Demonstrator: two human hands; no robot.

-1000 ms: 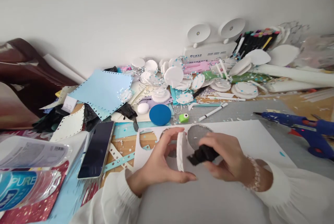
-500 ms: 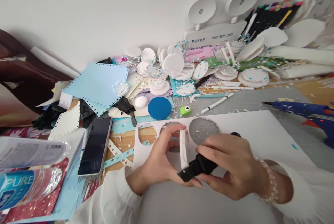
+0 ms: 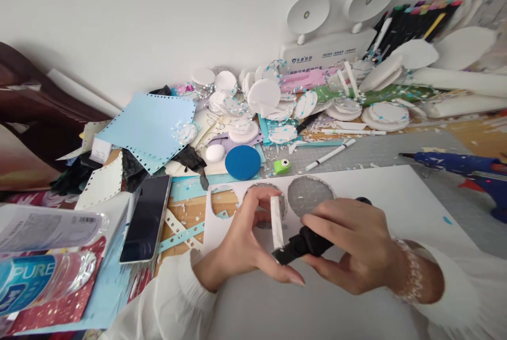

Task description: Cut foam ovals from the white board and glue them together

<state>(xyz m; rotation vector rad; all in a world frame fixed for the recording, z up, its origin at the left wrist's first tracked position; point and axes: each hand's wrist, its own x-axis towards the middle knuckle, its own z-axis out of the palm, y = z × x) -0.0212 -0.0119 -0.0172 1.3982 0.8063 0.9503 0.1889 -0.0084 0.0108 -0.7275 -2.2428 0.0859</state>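
My left hand [image 3: 243, 247] pinches a white foam disc [image 3: 276, 222] on edge, thumb at the bottom and fingers over its top. My right hand [image 3: 352, 245] grips a black handled tool [image 3: 303, 244] whose flat end touches the disc's lower edge. Both hands hover over a white foam board [image 3: 380, 197] with three round holes cut near its far left edge.
A phone [image 3: 146, 218] lies left of the board. A blue glue gun [image 3: 463, 168] rests at the right. Behind the board are a blue disc [image 3: 242, 162], a green punch [image 3: 281, 166], a pen [image 3: 330, 155], heaps of white discs and paper scraps. A packet [image 3: 39, 282] sits front left.
The disc has been turned between my left fingers and the black tool's end now sits lower on its edge. The view shifted down, then stayed nearly still.
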